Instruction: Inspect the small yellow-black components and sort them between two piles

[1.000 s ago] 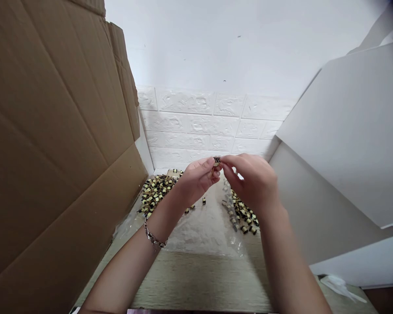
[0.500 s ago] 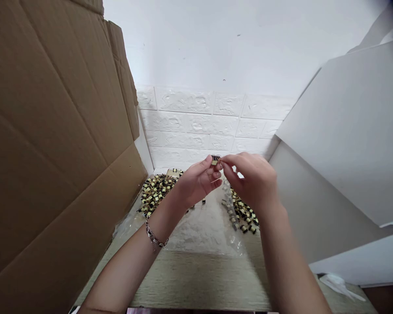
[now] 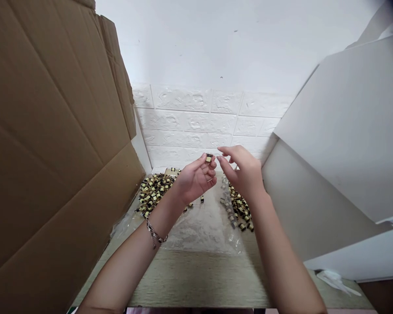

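A small yellow and black component (image 3: 208, 158) with thin pins on top is pinched between the thumb and fingers of my left hand (image 3: 198, 178). Just to its right, my right hand (image 3: 244, 170) has its thumb and index finger apart, with nothing visible between them. Many similar components lie in a left pile (image 3: 153, 189), partly behind my left wrist. Another pile (image 3: 240, 207) is below and partly behind my right hand. One loose component (image 3: 202, 199) rests on the clear plastic sheet (image 3: 199, 231) between the piles.
A tall cardboard sheet (image 3: 59, 131) stands along the left. White panels (image 3: 340, 122) close off the right side, and a white brick-patterned wall (image 3: 190, 117) is behind. A crumpled white scrap (image 3: 336, 279) lies at the right of the wooden table (image 3: 196, 279).
My right hand's fingers have come off the component and spread apart. My left hand still holds it, slightly further left in view.
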`<act>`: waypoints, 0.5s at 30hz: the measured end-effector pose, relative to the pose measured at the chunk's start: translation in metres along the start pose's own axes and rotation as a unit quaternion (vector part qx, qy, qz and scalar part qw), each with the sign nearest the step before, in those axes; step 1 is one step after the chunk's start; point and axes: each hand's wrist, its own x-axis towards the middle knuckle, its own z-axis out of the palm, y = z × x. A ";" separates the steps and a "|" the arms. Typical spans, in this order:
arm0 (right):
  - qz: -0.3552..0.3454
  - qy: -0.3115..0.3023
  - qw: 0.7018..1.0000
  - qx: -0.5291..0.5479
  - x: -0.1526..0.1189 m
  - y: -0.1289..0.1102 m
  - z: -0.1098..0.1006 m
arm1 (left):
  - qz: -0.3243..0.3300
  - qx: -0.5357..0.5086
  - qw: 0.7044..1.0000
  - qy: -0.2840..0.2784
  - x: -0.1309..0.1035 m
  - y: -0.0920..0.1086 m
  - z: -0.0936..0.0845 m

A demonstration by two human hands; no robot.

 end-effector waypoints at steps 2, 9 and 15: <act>0.006 0.007 1.000 0.028 -0.002 0.007 0.007 | -0.005 -0.001 1.000 0.007 0.000 -0.001 0.001; -0.004 0.034 0.998 0.048 -0.004 0.009 0.012 | -0.004 0.026 0.999 0.019 0.001 -0.005 0.002; 0.001 0.026 0.998 0.054 -0.005 0.006 0.013 | 0.004 0.060 0.997 0.048 0.003 -0.008 0.001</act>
